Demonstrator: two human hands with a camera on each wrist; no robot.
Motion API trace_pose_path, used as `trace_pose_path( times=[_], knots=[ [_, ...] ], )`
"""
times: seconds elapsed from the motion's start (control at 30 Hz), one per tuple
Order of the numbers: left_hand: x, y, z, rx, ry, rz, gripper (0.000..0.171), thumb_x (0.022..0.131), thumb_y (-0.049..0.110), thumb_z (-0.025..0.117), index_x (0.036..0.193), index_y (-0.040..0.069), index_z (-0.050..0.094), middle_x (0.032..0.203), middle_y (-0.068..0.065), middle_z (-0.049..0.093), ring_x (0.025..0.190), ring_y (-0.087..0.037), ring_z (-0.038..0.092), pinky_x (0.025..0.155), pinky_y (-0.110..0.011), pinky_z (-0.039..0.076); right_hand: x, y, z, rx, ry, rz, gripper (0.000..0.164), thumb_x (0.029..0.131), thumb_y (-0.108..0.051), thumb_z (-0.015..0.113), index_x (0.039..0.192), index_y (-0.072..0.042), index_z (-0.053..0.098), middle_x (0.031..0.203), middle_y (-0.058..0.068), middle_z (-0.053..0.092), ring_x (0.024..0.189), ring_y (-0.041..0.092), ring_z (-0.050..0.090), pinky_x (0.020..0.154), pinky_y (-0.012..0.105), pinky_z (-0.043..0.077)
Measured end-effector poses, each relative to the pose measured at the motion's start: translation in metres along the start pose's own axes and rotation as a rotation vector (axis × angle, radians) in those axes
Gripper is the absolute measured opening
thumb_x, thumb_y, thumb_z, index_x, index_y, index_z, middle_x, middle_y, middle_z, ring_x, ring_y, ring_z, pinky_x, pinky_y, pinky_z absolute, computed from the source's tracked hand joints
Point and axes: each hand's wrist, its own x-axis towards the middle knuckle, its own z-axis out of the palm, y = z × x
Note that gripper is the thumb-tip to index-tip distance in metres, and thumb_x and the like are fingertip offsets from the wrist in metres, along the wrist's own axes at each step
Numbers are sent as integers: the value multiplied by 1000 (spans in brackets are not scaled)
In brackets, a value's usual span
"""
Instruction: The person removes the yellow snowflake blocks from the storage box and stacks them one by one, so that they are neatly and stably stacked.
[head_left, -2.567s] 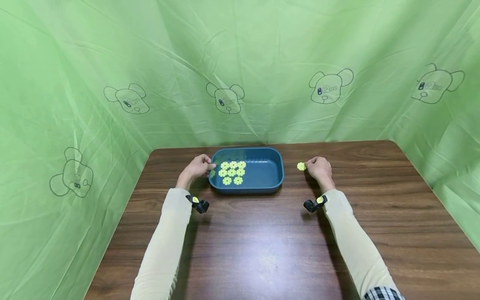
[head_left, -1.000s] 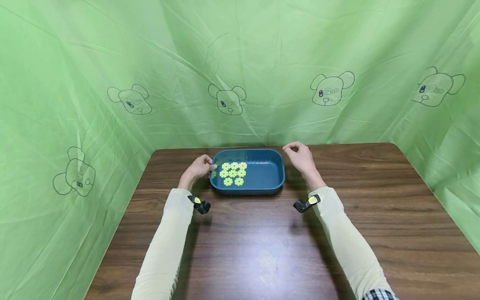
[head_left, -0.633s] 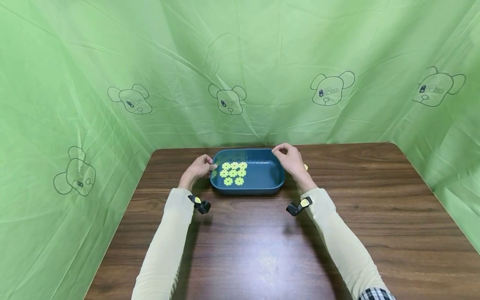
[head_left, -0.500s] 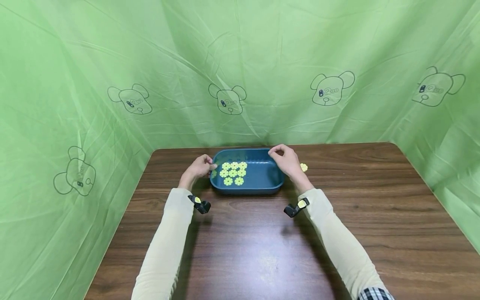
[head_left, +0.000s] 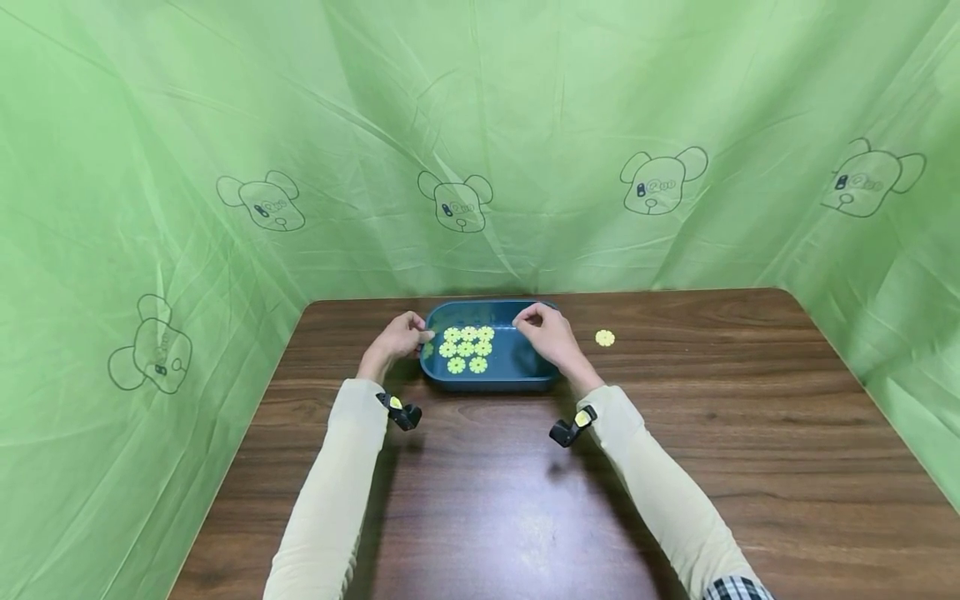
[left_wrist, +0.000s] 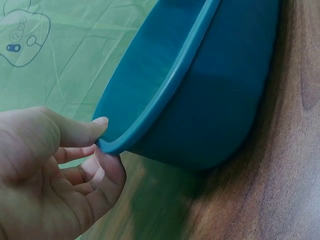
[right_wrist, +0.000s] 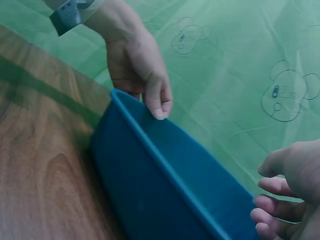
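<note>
A blue rectangular plastic tub with rounded corners stands near the back of the table. My left hand pinches its left rim, thumb inside and fingers outside, as the left wrist view shows up close. Several small yellow flower-shaped pieces lie in rows on the left half of the tub floor. Over the tub's right half hovers my right hand, thumb and fingers bent loosely with nothing visible between them. In the right wrist view its thumb and fingertips stand apart. One more yellow flower piece lies on the table, right of the tub.
A dark wood-grain table carries everything. Green sheeting with mouse-like outlines hangs behind it and along both sides. Each wrist wears a black camera, and the right-hand one hangs low over the table.
My right hand has left the flower piece on the table, risen, and moved left over the tub, uncovering that piece. My left hand keeps its hold on the rim.
</note>
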Motion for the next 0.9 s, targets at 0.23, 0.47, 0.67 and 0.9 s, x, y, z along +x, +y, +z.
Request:
trace_pose_path(
  times=[0.23,0.47,0.67,0.9],
  knots=[
    [-1,0,-1,3,-7,7,17,97,12,55,102,4,42,95,-9,43,82,-25,53,82,-43,52,0,1,17,-34,-74,17,17,91,-27,65,102,-14,65,103,5,66,98,22,60,84,37,48],
    [-1,-1,-1,-12,-3,1,17,97,12,56,101,5,42,95,-9,43,92,-33,53,88,-47,51,4,3,30,-45,-172,9,22,90,-24,67,107,-10,64,101,5,66,94,20,62,82,35,49],
    [-3,0,-1,-19,-7,2,16,97,12,56,101,4,42,94,-9,42,90,-32,53,89,-49,50,11,6,39,-101,-243,1,21,89,-22,67,105,-9,65,99,5,66,92,19,60,80,33,49],
    [-2,-1,0,-24,0,-2,16,97,12,56,101,4,42,95,-9,42,91,-31,52,91,-50,49,15,6,48,-231,-356,-36,23,89,-22,68,105,-6,64,100,6,66,94,20,60,84,35,49]
  ],
)
